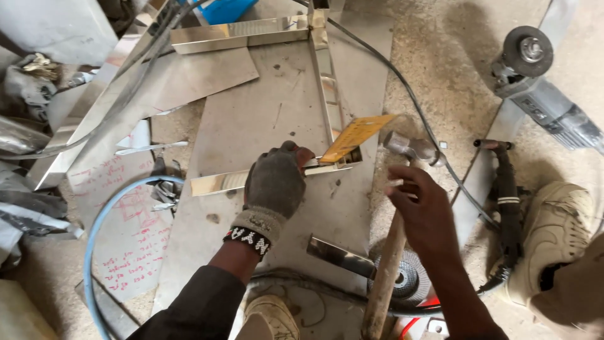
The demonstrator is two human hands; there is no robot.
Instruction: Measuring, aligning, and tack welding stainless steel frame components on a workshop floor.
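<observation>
A large flat sheet of dull grey metal [264,119] lies on the gritty concrete floor [440,56] and fills the middle of the view; its right edge runs down beside a black cable [409,94], with open floor beyond it, while its left side is crowded by bent offcuts and a pale blue hose [100,220]. On the sheet lies a frame of shiny steel channel [324,82]: one bar across the top, one long bar running down, and a short bar [220,181] meeting it at a corner near the middle. To the lower left lies a pale panel [126,226] with red handwriting and a sketch. At the upper right an angle grinder [535,75] with a grey body and dark disc rests on the floor, and a black welding torch [503,201] lies near a tan shoe [553,233]. The left hand [275,182], in a dark knit glove with a beaded wristband, presses down on the short bar, fingers curled over its edge right at the corner joint. A yellow flat tag-like piece [355,135] stands tilted at that corner. The right hand [425,211], bare, is wrapped closed around the wooden handle of a hammer [409,148], whose steel head sits just to the right of the corner. A flap disc [402,277] lies below.
</observation>
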